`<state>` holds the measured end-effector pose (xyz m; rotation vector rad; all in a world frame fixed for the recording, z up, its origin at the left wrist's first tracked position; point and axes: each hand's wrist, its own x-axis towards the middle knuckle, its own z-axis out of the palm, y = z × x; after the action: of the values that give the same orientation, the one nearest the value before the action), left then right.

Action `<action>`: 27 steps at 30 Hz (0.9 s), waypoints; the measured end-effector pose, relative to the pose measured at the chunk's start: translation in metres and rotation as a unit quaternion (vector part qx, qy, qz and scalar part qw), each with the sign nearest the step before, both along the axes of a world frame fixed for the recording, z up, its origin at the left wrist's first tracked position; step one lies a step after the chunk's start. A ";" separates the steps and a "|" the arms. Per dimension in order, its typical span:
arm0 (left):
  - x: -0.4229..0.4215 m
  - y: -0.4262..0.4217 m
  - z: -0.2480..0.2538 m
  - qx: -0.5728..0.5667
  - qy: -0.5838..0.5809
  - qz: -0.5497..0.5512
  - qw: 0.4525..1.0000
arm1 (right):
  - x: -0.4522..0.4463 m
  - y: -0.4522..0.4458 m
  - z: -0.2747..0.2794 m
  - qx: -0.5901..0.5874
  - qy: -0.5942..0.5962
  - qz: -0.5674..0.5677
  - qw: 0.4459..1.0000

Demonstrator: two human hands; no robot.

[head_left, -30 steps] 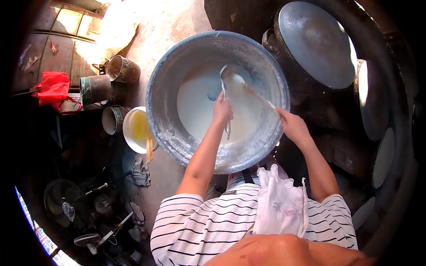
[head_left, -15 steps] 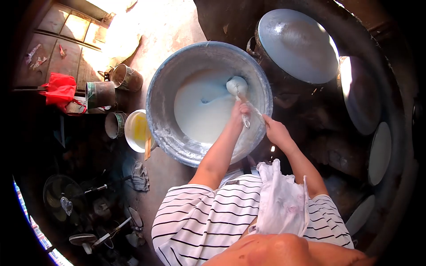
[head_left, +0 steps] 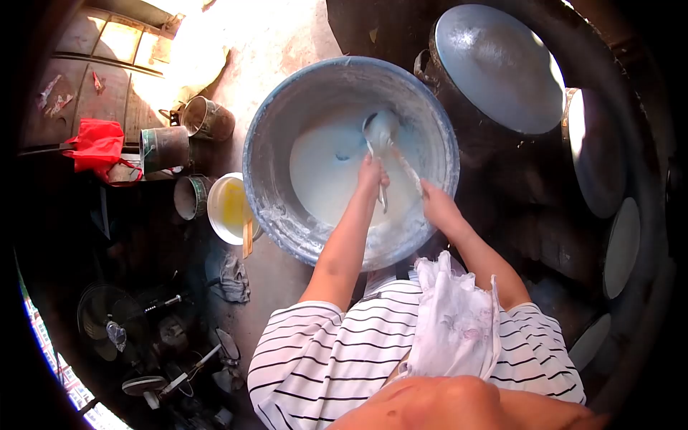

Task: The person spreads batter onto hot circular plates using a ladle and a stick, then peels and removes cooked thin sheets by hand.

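A big round tub with a bluish rim stands before me, holding milky white liquid. My left hand is closed around the handle of a ladle, whose bowl is tilted over the liquid near the tub's far right side. In my right hand is a slim white-coated stick. Its far end meets the ladle's bowl, where thick white stuff clings; the exact contact is blurred.
At left stand a white bucket with yellow inside and a wooden piece on its rim, several dark metal pails and a red bag. Large round lids or pans line the right. A fan is at lower left.
My left hand and the ladle have moved left within the tub, and the ladle's bowl has turned so its dark opening shows more. The stick stays at the bowl. The whole view has shifted slightly.
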<state>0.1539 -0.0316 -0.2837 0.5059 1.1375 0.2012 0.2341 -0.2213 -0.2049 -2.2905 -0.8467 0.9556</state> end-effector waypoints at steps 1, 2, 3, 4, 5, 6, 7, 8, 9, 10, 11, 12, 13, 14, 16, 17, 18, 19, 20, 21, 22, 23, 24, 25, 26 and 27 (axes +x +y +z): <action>0.006 0.002 0.016 0.020 0.025 -0.060 0.998 | 0.002 0.003 0.016 0.012 0.004 -0.020 1.000; 0.007 0.016 0.024 0.080 0.035 -0.102 0.991 | 0.018 0.009 0.036 -0.026 0.095 -0.086 0.991; 0.015 0.028 0.015 0.098 0.039 -0.087 0.991 | 0.033 0.006 0.046 -0.069 0.189 -0.151 0.968; 0.020 0.032 0.002 0.111 0.047 -0.066 0.991 | 0.034 0.000 0.020 -0.025 0.054 -0.117 0.991; 0.020 0.032 -0.011 0.122 0.059 -0.047 0.990 | 0.031 -0.004 -0.002 -0.035 0.031 -0.087 0.995; 0.024 0.022 -0.024 0.071 0.012 -0.017 0.997 | 0.026 0.006 -0.006 -0.039 0.005 -0.058 0.998; 0.031 0.014 -0.024 0.020 -0.018 0.000 1.000 | 0.021 0.013 -0.010 -0.040 -0.018 -0.028 0.999; 0.033 0.003 -0.023 -0.030 -0.043 0.017 0.998 | 0.016 0.015 -0.018 -0.008 -0.010 -0.025 1.000; 0.033 -0.005 -0.019 -0.080 -0.069 0.034 0.994 | 0.012 0.014 -0.011 -0.027 -0.001 -0.022 0.999; 0.035 -0.008 -0.015 -0.109 -0.092 0.041 0.989 | 0.013 0.011 0.001 -0.045 0.001 -0.018 0.999; 0.039 -0.012 -0.009 -0.126 -0.104 0.058 0.985 | 0.015 0.008 0.013 -0.061 0.000 -0.017 0.998; 0.043 -0.019 0.009 -0.145 -0.116 0.074 0.980 | 0.015 0.001 0.025 -0.074 -0.003 -0.010 0.997; 0.043 -0.027 0.023 -0.164 -0.126 0.089 0.974 | 0.011 -0.005 0.038 -0.087 -0.004 -0.004 0.996; 0.042 -0.034 0.029 -0.211 -0.163 0.113 0.957 | 0.008 -0.012 0.047 -0.098 -0.006 0.002 0.995; 0.041 -0.049 0.049 -0.298 -0.237 0.160 0.911 | -0.001 -0.031 0.059 0.027 0.033 -0.044 0.998; 0.039 -0.058 0.058 -0.340 -0.286 0.170 0.879 | -0.003 -0.042 0.062 0.090 0.052 -0.064 0.993; 0.036 -0.068 0.079 -0.380 -0.336 0.182 0.843 | -0.001 -0.054 0.056 0.132 0.098 -0.068 0.984; 0.034 -0.073 0.102 -0.414 -0.388 0.190 0.801 | 0.003 -0.060 0.066 0.145 0.202 -0.106 0.963; 0.030 -0.076 0.129 -0.400 -0.421 0.169 0.796 | 0.007 -0.066 0.086 0.155 0.303 -0.137 0.930; 0.024 -0.078 0.152 -0.431 -0.470 0.140 0.757 | 0.014 -0.071 0.108 0.160 0.398 -0.160 0.889; 0.030 -0.078 0.184 -0.389 -0.494 0.133 0.766 | 0.018 -0.075 0.128 0.176 0.420 -0.155 0.876; 0.018 -0.084 0.216 -0.352 -0.496 0.137 0.782 | 0.024 -0.078 0.147 0.213 0.444 -0.140 0.859; 0.008 -0.085 0.248 -0.316 -0.510 0.097 0.794 | 0.027 -0.078 0.166 0.246 0.477 -0.137 0.833; 0.002 -0.083 0.278 -0.283 -0.526 0.057 0.800 | 0.025 -0.082 0.186 0.275 0.505 -0.136 0.807; -0.003 -0.077 0.305 -0.239 -0.549 0.029 0.800 | 0.027 -0.080 0.211 0.305 0.513 -0.117 0.794; -0.006 -0.071 0.333 -0.209 -0.580 -0.011 0.787 | 0.030 -0.078 0.236 0.334 0.515 -0.095 0.784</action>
<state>0.1482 -0.1029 0.0491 -0.0621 -0.0653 0.1825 0.2636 -0.2993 0.0308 -0.9542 -0.3361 1.3073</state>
